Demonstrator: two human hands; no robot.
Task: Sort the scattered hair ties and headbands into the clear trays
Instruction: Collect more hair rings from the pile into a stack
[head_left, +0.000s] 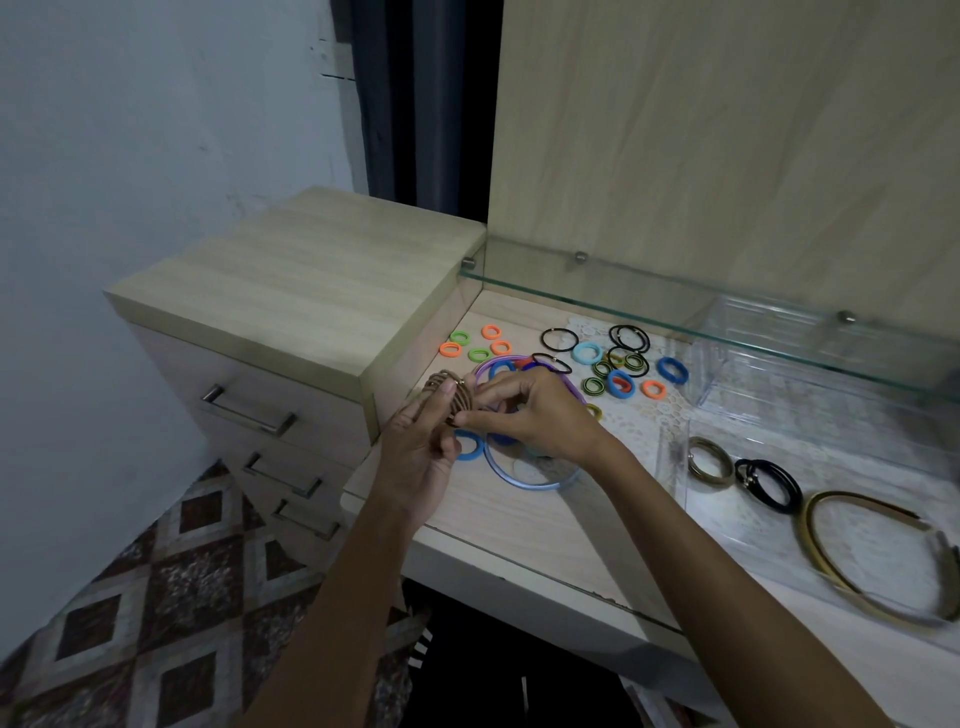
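i've got a bundle of brown ties looped on my left hand, fingers curled through them, while my right hand pinches the bundle's near edge with thumb and fingertips. i judge i'm stacking the like ones on my fingers so they go to a tray in one trip. both hands hang just above the shelf, over a blue headband and a purple headband that overlap (a blue ring lies right under my left thumb).

the rest are scattered toward the back: orange and green rings near the drawer unit, black ties and mixed rings farther right. the near tray on my right already has a brown tie, black ties and a gold headband; a second clear tray sits behind it, seemingly empty.

the shelf is pale wood with a lace mat, under a glass ledge. grey wall left, patterned floor below.
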